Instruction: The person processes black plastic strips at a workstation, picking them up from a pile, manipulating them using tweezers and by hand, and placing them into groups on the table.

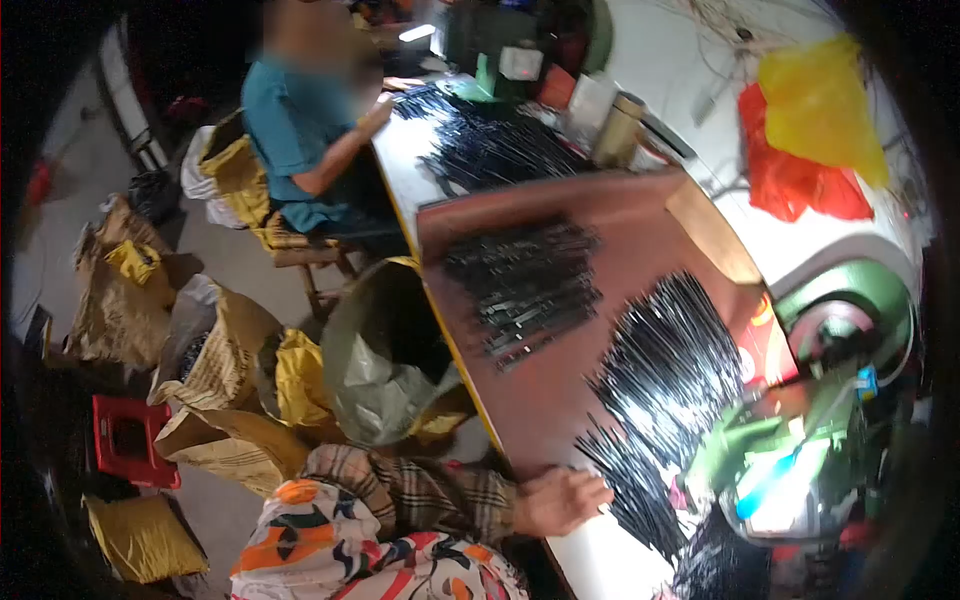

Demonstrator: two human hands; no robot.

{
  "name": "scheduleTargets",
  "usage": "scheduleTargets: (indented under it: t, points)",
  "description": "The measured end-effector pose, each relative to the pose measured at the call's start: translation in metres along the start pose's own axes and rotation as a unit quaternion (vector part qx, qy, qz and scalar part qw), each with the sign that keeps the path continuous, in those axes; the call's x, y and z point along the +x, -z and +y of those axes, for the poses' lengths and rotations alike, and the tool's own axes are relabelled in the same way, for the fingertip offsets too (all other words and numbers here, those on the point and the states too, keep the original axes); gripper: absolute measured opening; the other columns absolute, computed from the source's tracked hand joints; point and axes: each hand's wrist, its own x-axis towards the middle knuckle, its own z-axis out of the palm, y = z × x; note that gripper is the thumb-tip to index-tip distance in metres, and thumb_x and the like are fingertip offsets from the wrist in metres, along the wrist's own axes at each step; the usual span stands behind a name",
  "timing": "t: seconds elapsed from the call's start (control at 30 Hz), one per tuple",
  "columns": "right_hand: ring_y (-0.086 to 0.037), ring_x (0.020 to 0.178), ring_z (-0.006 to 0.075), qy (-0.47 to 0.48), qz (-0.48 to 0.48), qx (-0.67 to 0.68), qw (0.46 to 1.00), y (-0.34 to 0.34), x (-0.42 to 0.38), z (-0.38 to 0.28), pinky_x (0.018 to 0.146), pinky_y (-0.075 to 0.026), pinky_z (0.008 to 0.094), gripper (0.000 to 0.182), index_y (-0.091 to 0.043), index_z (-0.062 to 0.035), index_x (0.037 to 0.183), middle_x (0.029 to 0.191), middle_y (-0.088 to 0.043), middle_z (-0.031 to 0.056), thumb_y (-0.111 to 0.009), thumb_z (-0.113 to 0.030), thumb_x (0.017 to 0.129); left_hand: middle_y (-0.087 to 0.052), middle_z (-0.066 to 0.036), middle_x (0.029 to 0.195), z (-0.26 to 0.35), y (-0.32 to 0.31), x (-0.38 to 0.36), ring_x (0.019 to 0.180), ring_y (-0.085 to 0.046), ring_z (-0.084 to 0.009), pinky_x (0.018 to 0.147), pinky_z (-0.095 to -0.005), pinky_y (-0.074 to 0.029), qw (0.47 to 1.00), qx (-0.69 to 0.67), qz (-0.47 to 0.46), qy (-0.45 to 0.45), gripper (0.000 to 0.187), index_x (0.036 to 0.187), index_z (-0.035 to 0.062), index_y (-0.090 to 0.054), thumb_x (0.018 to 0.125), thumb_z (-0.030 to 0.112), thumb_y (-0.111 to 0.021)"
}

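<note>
Your left hand (562,498) has bare brown board (555,395) ahead — a lane between the flat dark strips (525,285) and black rods (665,375); the green machine (800,465) blocks the right.

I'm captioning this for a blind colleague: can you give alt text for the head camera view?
A person's left hand, in a plaid sleeve, rests on the edge of a brown worktable beside a fanned pile of thin black rods. A flatter batch of dark strips lies further along, and a co-worker in a teal shirt sits at the far end.
</note>
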Motion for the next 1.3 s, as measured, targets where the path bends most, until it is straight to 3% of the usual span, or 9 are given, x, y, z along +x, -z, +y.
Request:
scheduleTargets:
  t: [0.3,0.33,0.37,0.73,0.83,1.0,1.07,1.13,1.3]
  points:
    - [-0.060,0.067,0.0286,-0.022,0.016,0.041,0.999,0.006,-0.013,0.014,0.061,-0.048,0.0378,0.024,-0.070,-0.0052,0.084,0.075,-0.066,0.0120,-0.060,-0.027,0.087,-0.058,-0.010,0.076,0.028,0.018,0.009,0.070,-0.060,-0.0229,0.062,-0.0336,-0.050,0.984,-0.145,0.024,0.099,0.015,0.086,0.0050,-0.064,0.084,0.019,-0.069]
    - [-0.063,0.072,0.0235,-0.267,-0.082,0.217,0.936,0.021,0.008,-0.026,0.066,-0.050,0.0327,0.014,-0.063,-0.0002,0.093,0.084,-0.066,0.0156,-0.058,-0.013,0.087,-0.059,-0.010,0.077,0.034,0.017,0.013,0.071,-0.060,-0.0233,0.062,-0.0334,-0.049,0.973,-0.207,0.003,0.103,0.015,0.089,0.0041,-0.065,0.085,0.018,-0.068]
    - [-0.066,0.077,0.0185,-0.485,-0.161,0.372,0.775,0.034,0.031,-0.071,0.072,-0.053,0.0275,0.014,-0.056,0.0047,0.102,0.093,-0.066,0.0192,-0.057,0.001,0.088,-0.059,-0.010,0.078,0.041,0.013,0.016,0.072,-0.060,-0.0237,0.063,-0.0331,-0.049,0.957,-0.270,-0.019,0.108,0.015,0.092,0.0032,-0.066,0.086,0.017,-0.067]
    - [-0.068,0.072,0.0152,-0.441,-0.321,0.535,0.645,0.015,0.036,-0.078,0.062,-0.053,0.0250,0.012,-0.062,0.0070,0.092,0.079,-0.069,0.0131,-0.068,-0.002,0.085,-0.058,-0.012,0.076,0.051,-0.015,0.036,0.072,-0.060,-0.0292,0.064,-0.0361,-0.047,0.953,-0.254,-0.139,0.094,0.006,0.084,0.0020,-0.063,0.082,0.007,-0.063]
    - [-0.067,0.070,0.0103,-0.264,-0.467,0.432,0.725,0.008,0.049,-0.057,0.060,-0.052,0.0270,0.016,-0.066,0.0065,0.094,0.072,-0.070,0.0088,-0.069,-0.005,0.083,-0.057,-0.012,0.076,0.051,-0.001,0.044,0.072,-0.060,-0.0314,0.061,-0.0388,-0.046,0.975,-0.162,-0.149,0.039,0.007,0.082,0.0031,-0.060,0.076,0.005,-0.065]
    - [-0.062,0.062,0.0364,-0.050,-0.463,0.362,0.807,-0.006,0.065,-0.063,0.063,-0.052,0.0379,0.017,-0.071,-0.0087,0.096,0.075,-0.067,0.0162,-0.064,-0.020,0.085,-0.057,-0.011,0.078,0.044,0.003,0.053,0.072,-0.060,-0.0318,0.061,-0.0389,-0.047,0.980,-0.131,-0.149,0.017,0.019,0.090,0.0059,-0.062,0.072,0.008,-0.069]
    - [-0.065,0.065,0.0303,-0.048,-0.418,0.380,0.824,-0.018,0.075,-0.058,0.061,-0.051,0.0361,0.012,-0.069,-0.0041,0.091,0.077,-0.066,0.0162,-0.062,-0.012,0.084,-0.057,-0.014,0.090,0.043,0.018,0.074,0.078,-0.059,-0.0284,0.072,-0.0370,-0.048,0.973,-0.113,-0.193,0.055,0.035,0.106,0.0049,-0.061,0.074,0.014,-0.072]
    - [-0.062,0.058,0.0203,-0.118,-0.425,0.339,0.831,-0.011,0.101,-0.061,0.055,-0.049,0.0296,0.007,-0.065,0.0003,0.085,0.074,-0.064,0.0127,-0.060,-0.001,0.081,-0.052,-0.030,0.104,0.031,0.012,0.088,0.105,-0.051,-0.0425,0.092,-0.0447,-0.043,0.973,-0.116,-0.195,0.037,0.038,0.098,-0.0100,-0.056,0.083,0.024,-0.066]
    - [-0.056,0.051,0.0177,-0.072,-0.294,0.364,0.881,-0.036,0.112,-0.060,0.050,-0.044,0.0285,0.007,-0.065,0.0001,0.087,0.067,-0.062,0.0096,-0.060,-0.001,0.083,-0.055,-0.018,0.092,0.022,-0.023,0.113,0.083,-0.056,-0.0272,0.074,-0.0382,-0.046,0.984,-0.004,-0.020,-0.179,0.019,0.094,-0.0063,-0.060,0.081,0.007,-0.065]
